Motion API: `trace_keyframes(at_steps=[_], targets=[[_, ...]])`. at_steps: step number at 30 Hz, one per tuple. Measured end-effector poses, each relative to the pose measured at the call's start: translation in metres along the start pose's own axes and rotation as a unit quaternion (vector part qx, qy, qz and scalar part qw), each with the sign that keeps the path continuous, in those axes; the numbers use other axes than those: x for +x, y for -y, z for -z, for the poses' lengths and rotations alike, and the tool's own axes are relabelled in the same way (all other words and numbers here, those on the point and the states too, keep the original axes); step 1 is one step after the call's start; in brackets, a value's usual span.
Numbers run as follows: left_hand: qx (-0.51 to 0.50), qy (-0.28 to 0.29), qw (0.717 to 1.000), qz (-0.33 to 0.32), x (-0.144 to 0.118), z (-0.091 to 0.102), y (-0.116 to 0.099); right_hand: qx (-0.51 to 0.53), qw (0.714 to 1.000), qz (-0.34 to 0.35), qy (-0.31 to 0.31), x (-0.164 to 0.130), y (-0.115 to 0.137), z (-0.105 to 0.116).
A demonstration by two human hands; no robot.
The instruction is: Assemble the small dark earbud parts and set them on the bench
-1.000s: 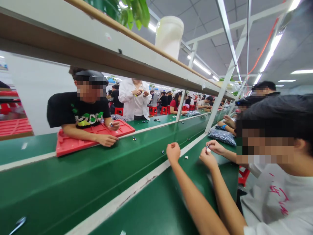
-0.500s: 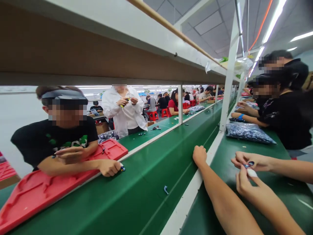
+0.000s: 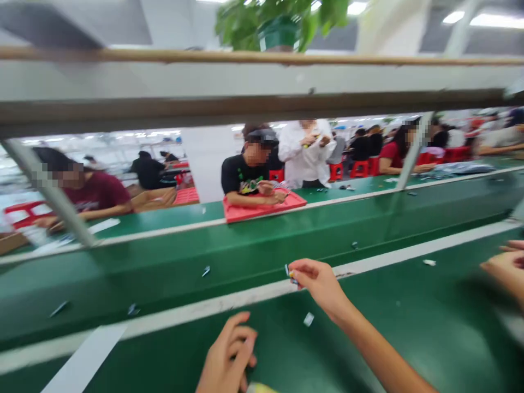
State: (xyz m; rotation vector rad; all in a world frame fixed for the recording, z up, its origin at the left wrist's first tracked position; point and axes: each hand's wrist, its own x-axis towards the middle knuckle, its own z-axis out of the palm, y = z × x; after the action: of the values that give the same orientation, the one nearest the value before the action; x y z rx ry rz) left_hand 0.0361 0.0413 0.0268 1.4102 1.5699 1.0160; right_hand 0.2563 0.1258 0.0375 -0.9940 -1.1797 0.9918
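My right hand [image 3: 317, 281] pinches a small dark-blue, stemmed earbud-like part [image 3: 293, 277] with a yellow spot, above the white rail [image 3: 249, 300] beside the green conveyor belt. Nearer to me, my left hand [image 3: 233, 352] is raised over the green bench [image 3: 352, 338] with its fingers loosely bent and apart. Nothing shows between them. A pale yellow thing [image 3: 261, 388], cut off by the bottom edge, lies by that hand; its kind is unclear. Between and beyond my hands a small white piece [image 3: 308, 319] rests on the bench.
Several small dark parts, one of them a blue stemmed piece [image 3: 206, 271], lie on the belt [image 3: 164, 273]. A white strip [image 3: 85, 360] crosses the rail at left. Another person's hands [image 3: 507, 267] are at the right edge. Across the belt, a person leans on a red tray [image 3: 266, 210]. A shelf [image 3: 262, 106] runs overhead.
The view has swung left. Both my hands are now in the middle foreground, my right one showing the small dark-blue part. The neighbour's hands have shifted to the right edge.
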Motion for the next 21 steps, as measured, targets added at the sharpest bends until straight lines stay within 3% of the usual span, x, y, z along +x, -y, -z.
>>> trace_keyframes(at_steps=[1, 2, 4, 7, 10, 15, 21], targets=[[-0.051, 0.04, 0.998, 0.003, -0.004, 0.006, 0.009, 0.0, 0.999, -0.015, 0.035, -0.024, -0.007, -0.024], [-0.167, 0.14, 0.976, 0.002, -0.006, 0.012, 0.017, 0.001, 0.998, -0.028, 0.06, -0.046, -0.013, -0.044], [-0.229, 0.151, 0.962, 0.004, -0.005, 0.019, 0.03, 0.003, 0.995, -0.05, 0.088, -0.082, -0.02, -0.073], [-0.273, 0.135, 0.953, 0.009, -0.003, 0.027, 0.041, 0.01, 0.992, -0.076, 0.101, -0.106, -0.027, -0.095], [-0.299, 0.146, 0.943, 0.019, -0.003, 0.033, 0.043, 0.017, 0.99, -0.094, 0.106, -0.108, -0.031, -0.099], [-0.326, 0.224, 0.918, 0.036, -0.001, 0.043, 0.042, 0.02, 0.985, -0.118, 0.123, -0.108, -0.03, -0.092], [-0.342, 0.206, 0.916, 0.023, -0.001, 0.04, 0.041, 0.045, 0.981, -0.13, 0.139, -0.112, -0.029, -0.082]])
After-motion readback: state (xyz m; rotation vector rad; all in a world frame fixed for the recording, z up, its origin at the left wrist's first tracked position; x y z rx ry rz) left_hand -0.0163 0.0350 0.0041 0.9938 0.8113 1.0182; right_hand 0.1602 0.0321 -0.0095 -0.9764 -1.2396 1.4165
